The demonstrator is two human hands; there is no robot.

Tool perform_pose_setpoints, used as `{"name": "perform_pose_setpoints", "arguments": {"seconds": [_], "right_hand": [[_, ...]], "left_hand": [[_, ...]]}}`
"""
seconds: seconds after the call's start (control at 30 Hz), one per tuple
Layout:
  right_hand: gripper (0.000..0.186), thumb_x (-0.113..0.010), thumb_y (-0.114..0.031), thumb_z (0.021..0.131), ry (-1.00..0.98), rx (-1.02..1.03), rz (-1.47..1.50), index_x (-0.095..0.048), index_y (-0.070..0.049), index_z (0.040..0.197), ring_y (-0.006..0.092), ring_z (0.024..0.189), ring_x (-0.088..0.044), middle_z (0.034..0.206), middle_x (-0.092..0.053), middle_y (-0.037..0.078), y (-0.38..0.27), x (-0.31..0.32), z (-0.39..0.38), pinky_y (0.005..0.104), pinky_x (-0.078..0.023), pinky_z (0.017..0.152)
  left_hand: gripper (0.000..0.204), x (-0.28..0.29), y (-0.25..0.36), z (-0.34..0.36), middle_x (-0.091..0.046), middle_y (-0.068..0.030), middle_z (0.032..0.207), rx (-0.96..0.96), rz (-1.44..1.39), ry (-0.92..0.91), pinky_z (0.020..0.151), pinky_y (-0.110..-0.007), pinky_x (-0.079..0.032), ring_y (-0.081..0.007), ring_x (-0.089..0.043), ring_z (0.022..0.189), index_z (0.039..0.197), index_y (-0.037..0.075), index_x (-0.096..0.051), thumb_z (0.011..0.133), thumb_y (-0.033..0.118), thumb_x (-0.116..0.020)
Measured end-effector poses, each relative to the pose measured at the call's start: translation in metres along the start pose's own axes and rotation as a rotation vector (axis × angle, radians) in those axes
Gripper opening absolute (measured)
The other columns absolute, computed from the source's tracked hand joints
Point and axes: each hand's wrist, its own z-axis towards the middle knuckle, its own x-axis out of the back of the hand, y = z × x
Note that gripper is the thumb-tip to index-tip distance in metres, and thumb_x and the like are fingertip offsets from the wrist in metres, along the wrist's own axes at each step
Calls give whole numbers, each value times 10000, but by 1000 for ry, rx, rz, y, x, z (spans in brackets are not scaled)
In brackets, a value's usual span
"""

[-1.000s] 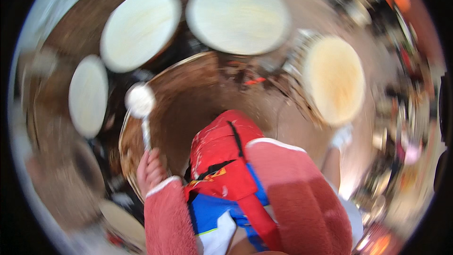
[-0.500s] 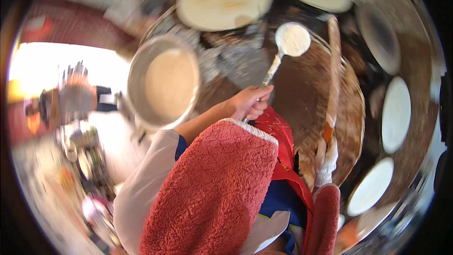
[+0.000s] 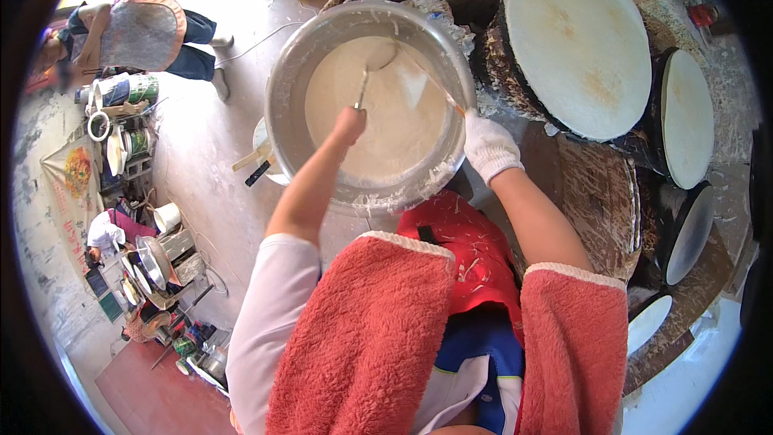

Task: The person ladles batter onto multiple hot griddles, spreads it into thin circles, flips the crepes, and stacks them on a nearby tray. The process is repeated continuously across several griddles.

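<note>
A large metal pot point(image 3: 283, 84) of pale, creamy batter point(image 3: 342, 84) stands in front of me. My left hand point(image 3: 350, 124) is closed round the handle of a ladle point(image 3: 381, 55), whose bowl is over or in the batter near the far side; which of the two I cannot tell. In a white knit glove, my right hand point(image 3: 490, 145) is at the pot's right rim. It grips a long thin spatula point(image 3: 439, 86) with an orange handle, which slants across the pot's inside, seen nearly edge-on.
Round griddles curve along the right; a pale crepe point(image 3: 578, 48) covers the largest, and another crepe point(image 3: 687, 119) lies beyond it. Utensil handles point(image 3: 258, 173) stick out left of the pot. A person point(image 3: 149, 40) in an apron stands far left, near a cluttered shelf point(image 3: 165, 262).
My view has swung toward the pot. The ladle, full of pale batter before, is now over the pot. My gloved hand has come from the griddles on the right to the pot's rim.
</note>
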Motion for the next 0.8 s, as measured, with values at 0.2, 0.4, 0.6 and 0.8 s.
{"name": "perform_pose_setpoints", "arguments": {"seconds": [0.2, 0.4, 0.6, 0.8], "right_hand": [[303, -445, -291, 947, -292, -179, 79, -520, -35, 1092, 444, 937, -627, 977, -646, 278, 15, -14, -72, 528, -501, 815], [388, -472, -395, 930, -473, -256, 355, -546, -43, 1077, 406, 932, -636, 977, -653, 246, 24, 13, -126, 512, -493, 798], [343, -504, -357, 933, -250, 25, 524, -545, -41, 1059, 419, 812, -642, 847, -658, 215, 23, 47, -158, 484, -492, 692], [294, -562, -293, 930, 173, 337, 423, -556, -41, 1081, 424, 886, -617, 858, -644, 258, 15, 76, -178, 508, -482, 701]], "left_hand": [[384, -103, 17, -49, -227, 58, 501, 427, -1308, -846, 341, -271, -234, -84, -232, 370, 661, 148, -314, 985, 296, -459], [378, -68, 38, -142, -228, 86, 487, 486, -2097, -1507, 343, -242, -220, -56, -224, 369, 673, 155, -324, 1030, 257, -397], [354, 8, 61, -218, -222, 82, 485, 44, -1969, -1479, 317, -226, -209, -46, -209, 356, 719, 154, -325, 1048, 283, -337], [341, 96, 78, -298, -197, 79, 470, -504, -1611, -1342, 278, -211, -128, -32, -158, 331, 755, 147, -304, 1058, 301, -269]]}}
